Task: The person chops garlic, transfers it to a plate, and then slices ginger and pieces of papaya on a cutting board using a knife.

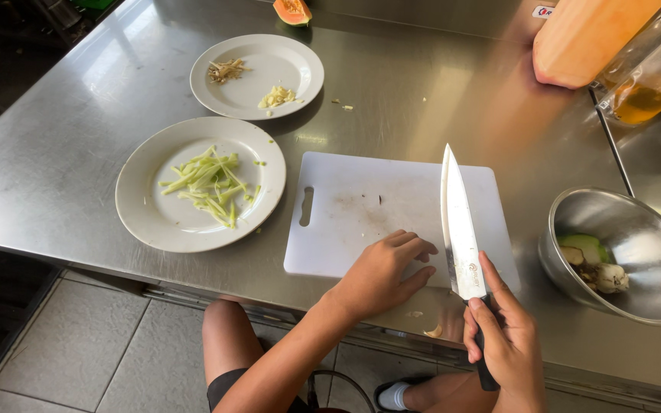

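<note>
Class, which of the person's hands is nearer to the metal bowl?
Right. The right hand, holding the knife, is just left of the metal bowl; the left hand rests farther away on the cutting board.

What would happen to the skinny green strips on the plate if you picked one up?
The green strips are cut very thin, so one would probably bend and droop. They look light and likely damp, so they might cling to fingers. On the near white plate they lie flat, so rolling seems unlikely.
</note>
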